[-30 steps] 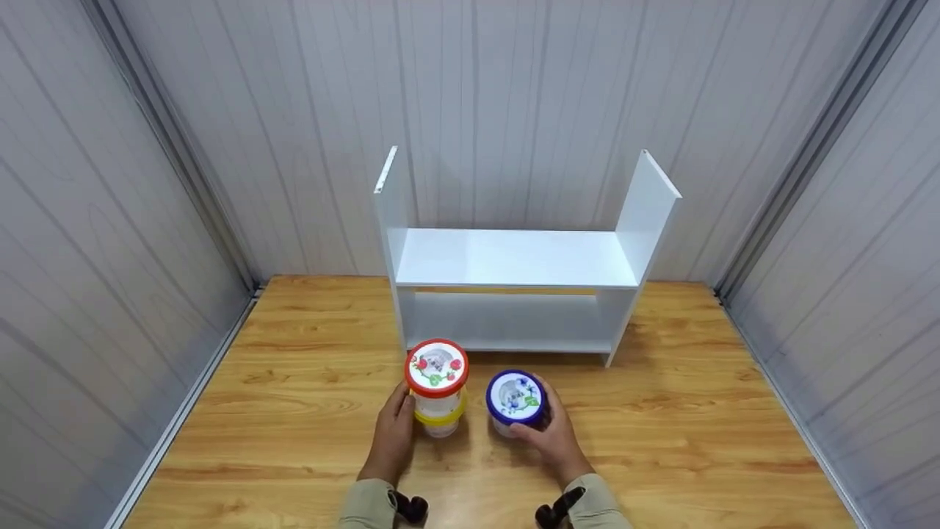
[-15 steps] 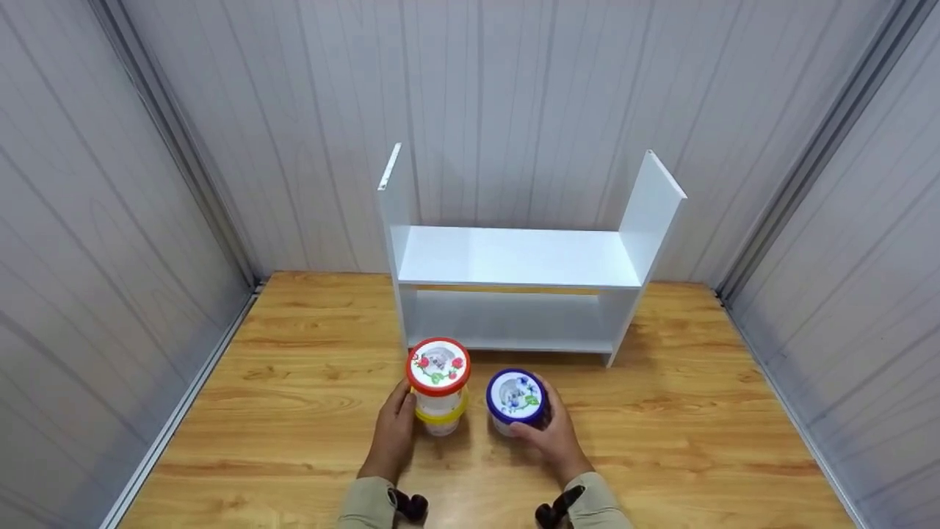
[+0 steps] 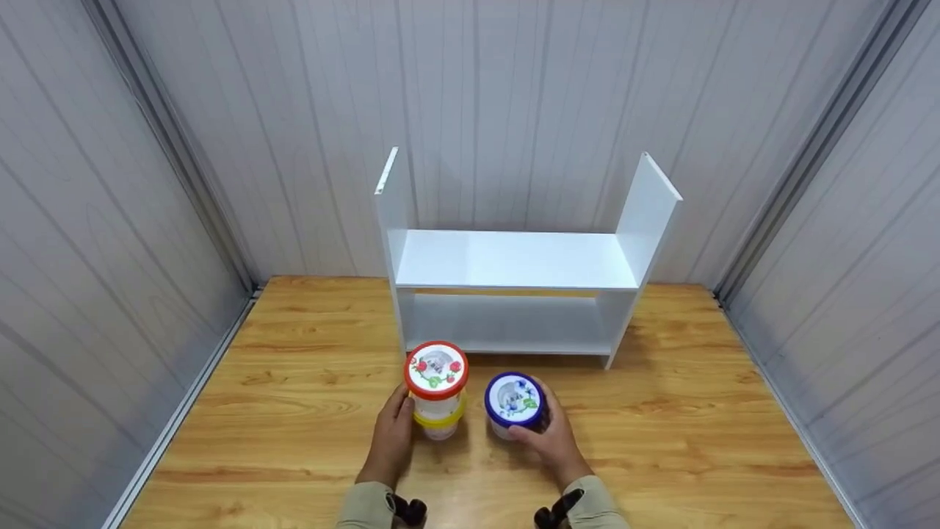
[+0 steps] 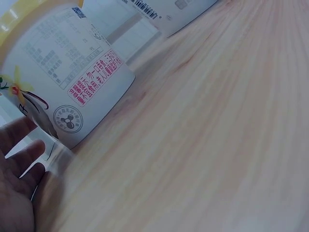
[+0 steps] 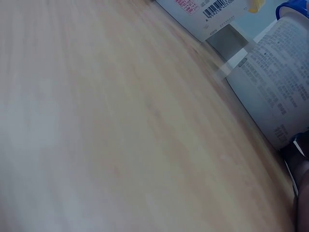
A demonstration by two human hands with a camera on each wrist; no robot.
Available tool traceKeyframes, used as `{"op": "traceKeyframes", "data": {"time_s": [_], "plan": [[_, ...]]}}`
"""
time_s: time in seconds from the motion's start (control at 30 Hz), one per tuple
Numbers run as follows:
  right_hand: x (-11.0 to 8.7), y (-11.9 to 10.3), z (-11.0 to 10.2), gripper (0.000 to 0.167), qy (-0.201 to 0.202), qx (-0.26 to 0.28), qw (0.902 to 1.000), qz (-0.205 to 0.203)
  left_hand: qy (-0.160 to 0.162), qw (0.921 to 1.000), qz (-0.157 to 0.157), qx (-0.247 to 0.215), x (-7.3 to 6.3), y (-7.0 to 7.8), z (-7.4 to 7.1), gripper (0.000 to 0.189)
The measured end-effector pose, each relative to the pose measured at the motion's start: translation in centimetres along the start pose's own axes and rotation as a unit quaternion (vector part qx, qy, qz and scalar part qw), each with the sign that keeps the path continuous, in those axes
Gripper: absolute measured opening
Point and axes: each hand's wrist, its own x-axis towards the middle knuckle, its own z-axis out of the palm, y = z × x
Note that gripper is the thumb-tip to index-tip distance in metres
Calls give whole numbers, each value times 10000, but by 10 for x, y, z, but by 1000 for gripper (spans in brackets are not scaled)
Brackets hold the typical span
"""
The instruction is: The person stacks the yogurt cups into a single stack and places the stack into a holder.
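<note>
Two round paper tubs stand stacked in the head view: a red-lidded tub with a berry print on top of a yellow-lidded tub. My left hand rests against their left side. Its fingers stretch out low beside the yellow-lidded tub in the left wrist view. Right of the stack, across a narrow gap, is a blue-lidded tub with a blue flower print. My right hand grips this tub, thumb across its near side and fingers around its right side. All three tubs are upright.
A white two-tier shelf stands just behind the tubs, its side panels rising above the upper board. Pale panelled walls enclose the wooden table at the back and both sides.
</note>
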Motion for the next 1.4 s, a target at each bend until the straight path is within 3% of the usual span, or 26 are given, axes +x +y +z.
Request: {"op": "traceKeyframes", "data": {"time_s": [0.37, 0.53, 0.77, 1.4], "plan": [[-1, -1, 0, 98, 0, 23, 10000, 55, -15, 9994, -341, -47, -1, 3, 1, 51], [-1, -1, 1, 99, 7, -3, 10000, 44, -17, 9996, -289, -38, 0, 1, 1, 50], [-1, 2, 1, 97, -23, 220, 9998, 18, -85, 9999, 144, 38, 1, -2, -1, 49], [0, 0, 1, 99, -92, 190, 9996, 188, -31, 9999, -32, 103, 0, -1, -2, 52]]}}
